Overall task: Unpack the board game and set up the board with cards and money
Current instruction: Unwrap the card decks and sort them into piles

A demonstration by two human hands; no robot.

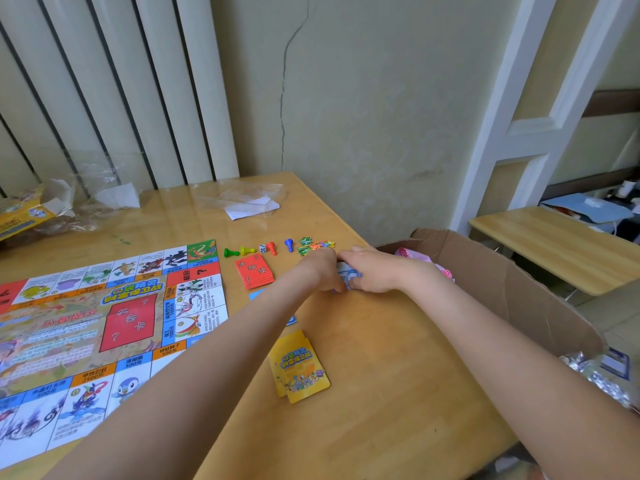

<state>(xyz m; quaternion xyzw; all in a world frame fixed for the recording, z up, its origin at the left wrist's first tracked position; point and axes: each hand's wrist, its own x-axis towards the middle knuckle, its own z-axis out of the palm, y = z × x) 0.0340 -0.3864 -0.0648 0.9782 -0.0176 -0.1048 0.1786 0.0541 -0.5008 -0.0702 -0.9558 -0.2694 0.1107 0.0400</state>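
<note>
— What lies by the hands?
— Glossy paper board left of them; red cards and plastic pawns just beyond.
— And the hands?
— Left hand and right hand meet, arms outstretched, fingers curled round a pale blue paper bundle.

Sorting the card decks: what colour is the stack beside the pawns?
Red, with question marks on the backs; the card stack shows in the head view.
</note>
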